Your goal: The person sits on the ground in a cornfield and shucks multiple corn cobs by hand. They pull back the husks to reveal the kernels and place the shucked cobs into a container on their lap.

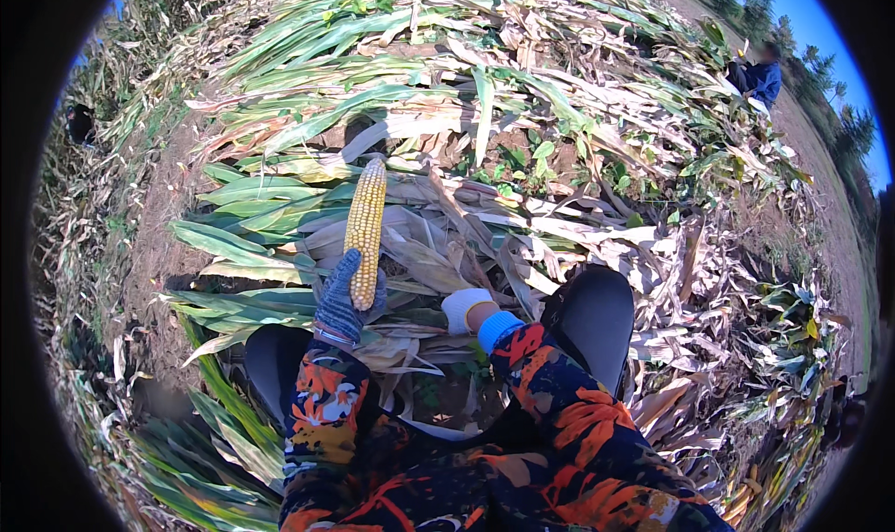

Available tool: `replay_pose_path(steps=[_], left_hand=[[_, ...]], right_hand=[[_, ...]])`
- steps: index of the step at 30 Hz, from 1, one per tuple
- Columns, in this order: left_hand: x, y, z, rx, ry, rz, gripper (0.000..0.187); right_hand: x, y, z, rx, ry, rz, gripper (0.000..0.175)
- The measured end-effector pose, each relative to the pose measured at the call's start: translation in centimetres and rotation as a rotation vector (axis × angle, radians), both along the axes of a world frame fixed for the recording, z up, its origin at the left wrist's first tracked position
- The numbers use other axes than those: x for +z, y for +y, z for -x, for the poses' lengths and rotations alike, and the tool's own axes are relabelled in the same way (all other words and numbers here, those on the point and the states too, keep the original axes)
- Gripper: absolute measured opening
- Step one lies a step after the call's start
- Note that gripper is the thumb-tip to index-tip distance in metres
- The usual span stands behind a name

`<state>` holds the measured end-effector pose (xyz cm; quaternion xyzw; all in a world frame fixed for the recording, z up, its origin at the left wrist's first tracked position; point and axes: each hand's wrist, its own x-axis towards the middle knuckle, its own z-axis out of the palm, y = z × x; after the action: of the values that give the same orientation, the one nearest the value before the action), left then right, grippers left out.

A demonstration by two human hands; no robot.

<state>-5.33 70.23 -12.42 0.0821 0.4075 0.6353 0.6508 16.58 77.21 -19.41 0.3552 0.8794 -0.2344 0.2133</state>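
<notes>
A husked ear of yellow corn (366,228) stands nearly upright in my left hand (344,301), which wears a grey knit glove and grips the ear's lower end. To its right, my right hand (465,309), in a white glove, is low over the dry corn leaves (433,259); its fingers are hidden, so what they touch cannot be told. Green corn leaves (245,245) lie to the left of the ear. Both forearms are in patterned sleeves, between my dark-clad knees.
Cut corn stalks and leaves (391,105) lie in rows ahead. Bare soil (161,245) runs along the left, with standing corn (168,7) beyond. Another person (762,81) in blue is at the upper right. A few ears (752,486) lie at the lower right.
</notes>
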Motion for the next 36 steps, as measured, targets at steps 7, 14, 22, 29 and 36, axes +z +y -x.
replay_pose_path(steps=[7,14,22,29,36], left_hand=[[-1.9,1.8,-1.3,0.020,0.048,0.065,0.039],[-5.7,3.8,-5.6,-0.354,0.387,-0.229,0.038],[1.0,4.1,-9.9,-0.515,0.373,-0.077,0.025],[-1.7,5.4,-7.1,-0.351,0.379,0.186,0.020],[-1.1,5.8,-7.9,-0.341,0.345,0.138,0.017]], right_hand=[[10.4,1.6,0.8,-0.326,0.475,-0.285,0.047],[8.0,-0.9,-0.6,-0.886,1.207,0.666,0.046],[7.2,-1.0,-8.5,-1.650,1.439,1.359,0.028],[16.5,18.1,-16.0,-1.494,1.875,0.881,0.012],[19.3,32.4,-20.0,-1.106,1.434,-0.331,0.023]])
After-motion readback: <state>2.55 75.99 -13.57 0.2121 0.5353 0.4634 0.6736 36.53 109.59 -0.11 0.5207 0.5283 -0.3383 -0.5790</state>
